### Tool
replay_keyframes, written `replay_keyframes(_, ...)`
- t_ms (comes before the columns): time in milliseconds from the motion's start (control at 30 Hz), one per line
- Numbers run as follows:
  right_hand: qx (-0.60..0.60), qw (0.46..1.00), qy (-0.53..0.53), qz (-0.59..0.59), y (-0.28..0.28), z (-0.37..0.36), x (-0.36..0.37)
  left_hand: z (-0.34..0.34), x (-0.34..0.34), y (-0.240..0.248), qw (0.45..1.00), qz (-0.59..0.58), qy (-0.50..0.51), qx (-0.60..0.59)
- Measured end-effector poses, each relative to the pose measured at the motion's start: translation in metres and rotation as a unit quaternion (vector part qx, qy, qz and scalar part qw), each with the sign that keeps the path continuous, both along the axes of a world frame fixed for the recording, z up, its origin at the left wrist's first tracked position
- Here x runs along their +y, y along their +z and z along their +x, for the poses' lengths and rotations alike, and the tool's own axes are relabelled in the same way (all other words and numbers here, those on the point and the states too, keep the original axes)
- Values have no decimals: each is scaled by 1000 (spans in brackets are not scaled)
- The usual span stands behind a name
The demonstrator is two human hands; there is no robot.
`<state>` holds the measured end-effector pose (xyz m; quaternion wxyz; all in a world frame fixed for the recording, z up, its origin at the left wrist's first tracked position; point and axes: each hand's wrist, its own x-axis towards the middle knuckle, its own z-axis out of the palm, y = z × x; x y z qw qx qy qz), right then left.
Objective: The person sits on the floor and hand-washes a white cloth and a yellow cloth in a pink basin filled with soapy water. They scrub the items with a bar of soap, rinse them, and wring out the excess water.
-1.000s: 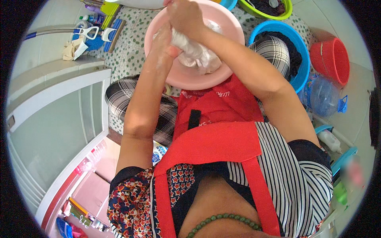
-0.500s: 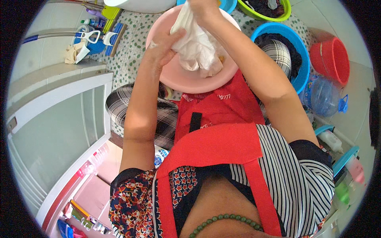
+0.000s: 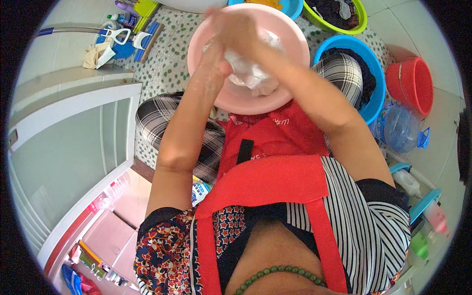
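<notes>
A crumpled white cloth [image 3: 253, 76] lies bunched in a round pink basin [image 3: 297, 64] in front of my knees. My left hand [image 3: 214, 61] is over the basin's left side, at the cloth's edge. Its thumb shows, but my right hand covers its fingers. Smeared by motion, my right hand [image 3: 238, 32] crosses above the left one, over the basin's far left part. Whether either hand grips the cloth cannot be made out.
On the right stand a blue basin [image 3: 322, 44] of dark clothes, a red bucket [image 3: 415, 86] and a large clear bottle [image 3: 400, 128]. A green basin [image 3: 361, 24] with dark laundry sits beyond. To the left are a glass-paned door [image 3: 73, 142] and a mop head [image 3: 147, 42].
My right hand has swung left and down over my left hand. The cloth, stretched upward between the hands before, now lies lower in the basin. The whole view has shifted slightly.
</notes>
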<state>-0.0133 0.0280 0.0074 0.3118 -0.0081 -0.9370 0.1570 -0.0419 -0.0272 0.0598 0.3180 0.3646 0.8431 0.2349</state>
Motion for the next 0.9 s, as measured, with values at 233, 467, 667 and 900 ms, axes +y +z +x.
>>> replay_keyframes(233, -21, 982, 34, -182, 65, 21, -12, -10, -13, 1, 615, 411, 416, -529)
replay_keyframes(467, 11, 900, -11, -436, 38, -25, 64, -3, -4, 9, 692, 399, 334, -501)
replay_keyframes(667, 30, 831, 125, -541, 59, 3, 38, -10, -6, 17, 772, 417, 310, -367)
replay_keyframes(900, 50, 783, 67, -616, 50, 2, 64, -3, -4, 20, 808, 456, 208, -310)
